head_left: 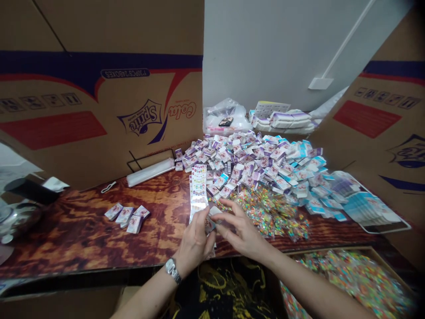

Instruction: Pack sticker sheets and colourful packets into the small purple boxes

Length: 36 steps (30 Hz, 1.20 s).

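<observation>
Left hand: your left hand (195, 238), at the lower centre of the frame, has its fingers closed on a small box (215, 212); a metal watch (172, 270) sits on that wrist.
Right hand: your right hand (246, 231), just right of centre, has its fingers bent and partly spread, tips against the same box; you cannot tell from here whether they grip it.
Small box: between your two hands, near the centre of the frame, partly hidden by your fingers.
Sticker sheets: the sticker sheets (199, 186) lie just above your left hand, on the bench (76, 241).
Candy packets: a heap of bright candy packets (272, 212) lies right of centre, beside your right hand.
Box pile: a large pile of purple, white and blue boxes (247, 157) spreads behind the packets, centre to right.
Boxes at left: a group of four boxes (125, 215) lies left of centre, well apart from the pile.
Lower right: an open carton (381, 259) filled with more packets, below the bench edge.
</observation>
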Available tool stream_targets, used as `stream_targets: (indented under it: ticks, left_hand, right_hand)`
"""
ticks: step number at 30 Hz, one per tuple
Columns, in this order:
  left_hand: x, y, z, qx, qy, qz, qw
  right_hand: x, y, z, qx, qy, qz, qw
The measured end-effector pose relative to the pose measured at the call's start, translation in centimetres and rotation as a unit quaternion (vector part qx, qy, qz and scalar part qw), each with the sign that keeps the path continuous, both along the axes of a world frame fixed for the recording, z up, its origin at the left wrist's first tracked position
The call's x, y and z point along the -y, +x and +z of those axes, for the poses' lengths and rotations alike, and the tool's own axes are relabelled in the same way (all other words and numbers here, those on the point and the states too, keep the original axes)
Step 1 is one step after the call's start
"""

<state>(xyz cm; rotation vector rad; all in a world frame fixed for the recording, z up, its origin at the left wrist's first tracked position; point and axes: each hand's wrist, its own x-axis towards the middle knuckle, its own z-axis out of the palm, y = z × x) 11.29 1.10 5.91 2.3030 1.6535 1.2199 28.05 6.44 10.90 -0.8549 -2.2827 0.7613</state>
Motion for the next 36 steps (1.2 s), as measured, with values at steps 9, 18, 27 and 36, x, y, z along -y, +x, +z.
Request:
stream_targets:
  ticks: [9,18,27,36]
  left_hand:
    - [0.4,0.6,1.3,0.044,-0.036,-0.005,0.998]
    - [0.7,0.7,0.9,0.053,-0.085,-0.049,0.994]
    - [0.3,0.9,1.7,0.064,-0.110,-0.050,0.991]
    - [0.4,1.0,1.5,0.044,-0.058,-0.059,0.996]
  right_hand:
    - [-0.1,0.6,-0.9,-0.017,-0.010,0.039,0.999]
    - [-0.7,1.1,0.2,0.073,-0.085,0.123,0.986]
    - [-1.1,1.5,1.0,0.007,-0.049,0.114,0.992]
    - [0.8,-0.3,0.3,-0.089,-0.117,-0.056,0.988]
